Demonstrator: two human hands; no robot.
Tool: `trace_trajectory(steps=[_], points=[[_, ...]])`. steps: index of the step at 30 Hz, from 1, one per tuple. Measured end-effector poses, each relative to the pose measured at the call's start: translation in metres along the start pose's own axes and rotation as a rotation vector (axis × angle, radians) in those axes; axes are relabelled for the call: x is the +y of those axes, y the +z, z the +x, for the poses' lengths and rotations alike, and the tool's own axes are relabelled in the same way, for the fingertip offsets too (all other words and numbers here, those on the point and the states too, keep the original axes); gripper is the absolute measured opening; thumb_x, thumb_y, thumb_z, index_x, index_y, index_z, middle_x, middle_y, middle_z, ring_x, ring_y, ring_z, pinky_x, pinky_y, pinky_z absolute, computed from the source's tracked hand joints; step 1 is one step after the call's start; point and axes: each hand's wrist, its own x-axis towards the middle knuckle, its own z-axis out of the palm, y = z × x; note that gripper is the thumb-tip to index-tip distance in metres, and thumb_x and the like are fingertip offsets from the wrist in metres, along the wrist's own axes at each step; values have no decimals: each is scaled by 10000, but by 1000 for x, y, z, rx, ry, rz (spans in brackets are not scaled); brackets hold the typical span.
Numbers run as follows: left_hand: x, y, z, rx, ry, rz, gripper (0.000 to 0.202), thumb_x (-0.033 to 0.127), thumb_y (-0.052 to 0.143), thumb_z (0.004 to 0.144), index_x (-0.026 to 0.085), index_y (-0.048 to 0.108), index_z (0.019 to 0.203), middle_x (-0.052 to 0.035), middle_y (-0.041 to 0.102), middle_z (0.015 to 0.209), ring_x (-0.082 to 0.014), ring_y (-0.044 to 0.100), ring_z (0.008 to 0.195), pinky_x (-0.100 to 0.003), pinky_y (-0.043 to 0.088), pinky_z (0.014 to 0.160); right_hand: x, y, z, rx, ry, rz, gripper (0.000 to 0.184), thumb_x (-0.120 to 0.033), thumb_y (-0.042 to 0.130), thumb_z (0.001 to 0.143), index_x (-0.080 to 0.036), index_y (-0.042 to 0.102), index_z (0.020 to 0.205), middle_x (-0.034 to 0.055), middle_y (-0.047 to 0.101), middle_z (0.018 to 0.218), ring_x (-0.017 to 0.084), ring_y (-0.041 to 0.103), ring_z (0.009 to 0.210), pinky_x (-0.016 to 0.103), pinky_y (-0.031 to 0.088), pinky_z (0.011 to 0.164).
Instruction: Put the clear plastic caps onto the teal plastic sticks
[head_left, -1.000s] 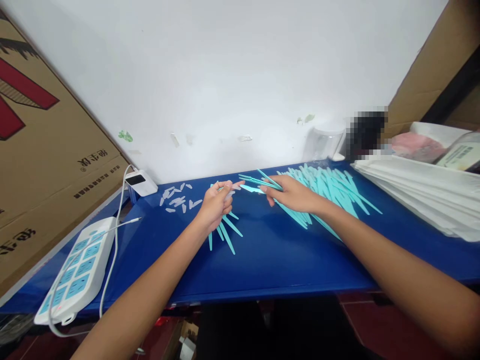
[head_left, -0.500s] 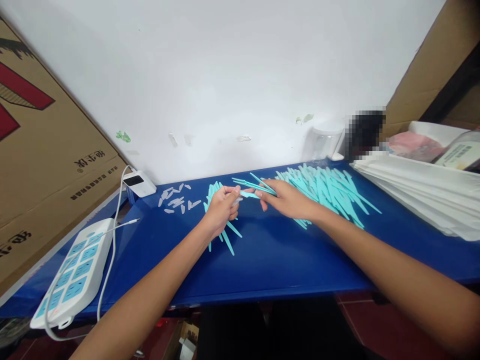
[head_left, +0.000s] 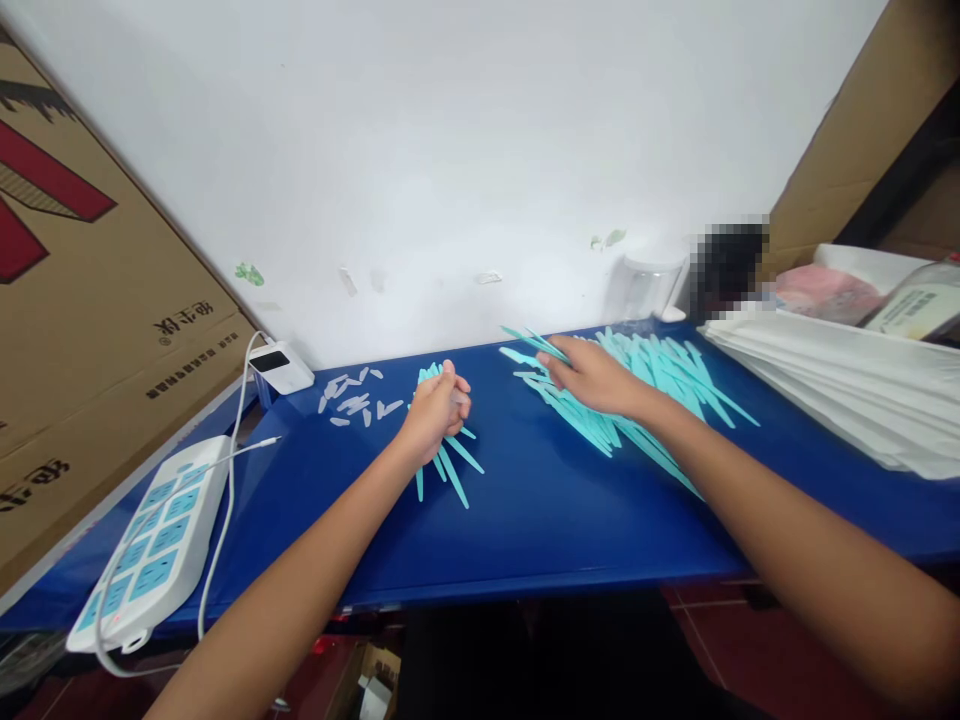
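My left hand (head_left: pixel 436 403) is curled into a fist just above a small bunch of teal plastic sticks (head_left: pixel 452 466) on the blue table (head_left: pixel 525 520). What its fingers hold is hidden. My right hand (head_left: pixel 594 378) lies on the left end of a big heap of teal sticks (head_left: pixel 667 375). It grips a few sticks (head_left: pixel 526 345) that jut out to the left past its fingertips. A scatter of small clear pieces (head_left: pixel 354 398) lies left of my left hand.
A white power strip (head_left: pixel 150 545) with its cable and a white charger (head_left: pixel 282 367) sit at the table's left end, beside a cardboard box (head_left: pixel 82 300). Stacked white bags (head_left: pixel 847 385) fill the right end. A clear jar (head_left: pixel 649 285) stands against the wall.
My hands met at the middle over one stick, then parted. The right hand drew back right onto the big heap with its sticks; the left closed into a fist over the small bunch.
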Motion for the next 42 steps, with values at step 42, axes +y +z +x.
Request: trace_trajectory(steps=[42], points=[[2, -14, 4, -133, -12, -135, 340, 347, 789, 898, 122, 686, 1131, 20, 521, 805, 0, 266, 440, -163, 217, 372, -9, -12, -4, -220, -6, 287, 389, -477, 525, 1001, -213, 575, 720, -25, 495, 632, 135, 401, 533, 299, 338, 546]])
